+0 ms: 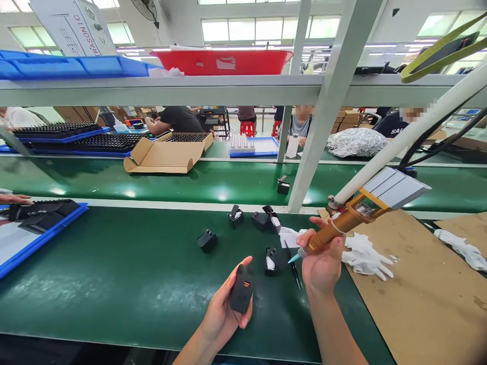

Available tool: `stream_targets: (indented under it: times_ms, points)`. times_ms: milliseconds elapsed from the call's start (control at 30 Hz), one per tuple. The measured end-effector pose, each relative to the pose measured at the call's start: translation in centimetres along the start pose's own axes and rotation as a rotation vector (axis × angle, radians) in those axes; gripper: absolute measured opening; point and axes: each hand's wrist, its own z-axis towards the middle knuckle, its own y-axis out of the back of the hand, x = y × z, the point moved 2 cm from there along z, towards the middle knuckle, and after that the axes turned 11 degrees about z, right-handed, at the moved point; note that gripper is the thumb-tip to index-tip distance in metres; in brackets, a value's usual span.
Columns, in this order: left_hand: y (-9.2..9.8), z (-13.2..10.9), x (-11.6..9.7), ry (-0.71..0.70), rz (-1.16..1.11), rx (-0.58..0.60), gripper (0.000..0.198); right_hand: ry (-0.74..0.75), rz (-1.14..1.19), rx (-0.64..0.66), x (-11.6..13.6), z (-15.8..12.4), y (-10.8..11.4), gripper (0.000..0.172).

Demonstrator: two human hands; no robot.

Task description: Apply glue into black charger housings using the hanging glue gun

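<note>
- We are grasping a black case (242, 291) in our left hand (222, 313), low in the middle of the frame; the fingers are curling round its sides, and its orange mark is facing up.
- We are gripping a bronze dispenser (330, 232) in our right hand (322, 266), right of centre — the fingers are wrapping round its barrel.
- Its pale blue nozzle (294, 257) is pointing down and left, near an open box (270, 262); we cannot tell whether the two are touching.
- Black tweezers (296, 275) are lying on the green bench (125, 274), right of that box.
- A closed box (206, 241) is sitting near the centre, with more black ones standing above and to its right.
- White gloves (367, 256) are lying on cardboard (422, 304) at the right.
- At the left edge — beyond our reach — a co-worker's hand (18, 199) is resting over a blue tray (43, 239).
</note>
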Motion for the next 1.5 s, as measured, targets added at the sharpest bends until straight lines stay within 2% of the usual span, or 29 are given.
stream_targets:
  times_ms: [133,233,300,367,500,533,600,733,900,1067,1133,1200,1267,1333,1367,1433,1500]
  points:
    - [-0.1,0.0,-0.2,-0.04,0.072,-0.011,0.057,-0.003,-0.004,0.001,0.0,-0.1,-0.1,0.032]
    - [0.7,0.0,-1.4,-0.101,0.36,-0.163,0.054,-0.001,-0.002,0.004,-0.1,-0.2,0.0,0.031]
    - [1.8,0.2,-2.8,-0.158,0.686,-0.3,0.049,-0.007,0.003,0.009,-0.1,-0.2,0.0,0.031]
    - [3.2,0.6,-4.6,-0.273,1.122,-0.421,0.045,-0.013,0.007,0.018,-0.1,-0.2,0.1,0.031]
    - [6.0,2.0,-7.6,-0.669,2.053,-0.592,0.035,-0.012,0.022,0.023,-0.2,-0.2,0.3,0.028]
    - [6.6,2.4,-8.0,-0.746,2.198,-0.608,0.031,-0.013,0.025,0.022,-0.2,-0.2,0.3,0.027]
    - [7.8,3.1,-8.5,-0.843,2.344,-0.622,0.025,-0.017,0.025,0.021,-0.3,-0.2,0.4,0.027]
    - [9.0,3.9,-9.1,-0.902,2.306,-0.66,0.021,-0.02,0.015,0.027,-0.4,-0.2,0.4,0.028]
    - [10.5,4.3,-9.3,-0.712,2.164,-0.582,0.025,-0.035,0.009,0.026,-0.4,-0.4,0.4,0.026]
    - [12.6,3.8,-10.5,-0.571,2.114,-0.728,0.031,-0.055,-0.008,0.012,-0.4,-0.6,0.4,0.024]
    - [12.3,4.0,-12.1,-0.555,2.105,-0.735,0.043,-0.055,-0.008,0.013,-0.4,-0.6,0.4,0.025]
    - [10.9,5.0,-14.2,-0.568,2.078,-0.729,0.059,-0.056,-0.007,0.012,-0.5,-0.6,0.5,0.026]
    - [8.4,7.5,-16.4,-0.516,2.011,-0.711,0.067,-0.063,-0.018,0.006,-0.5,-0.6,0.6,0.028]
    - [5.4,11.7,-18.0,-0.392,1.932,-0.618,0.067,-0.07,-0.038,-0.005,-0.5,-0.6,0.6,0.03]
    - [4.1,14.2,-18.5,-0.281,1.899,-0.564,0.069,-0.075,-0.045,-0.008,-0.4,-0.6,0.6,0.031]
    - [1.9,19.5,-18.9,-0.195,1.889,-0.519,0.079,-0.082,-0.044,-0.013,-0.4,-0.6,0.5,0.033]
    - [0.7,24.1,-18.8,-0.097,1.868,-0.515,0.088,-0.088,-0.028,-0.019,-0.5,-0.5,0.5,0.033]
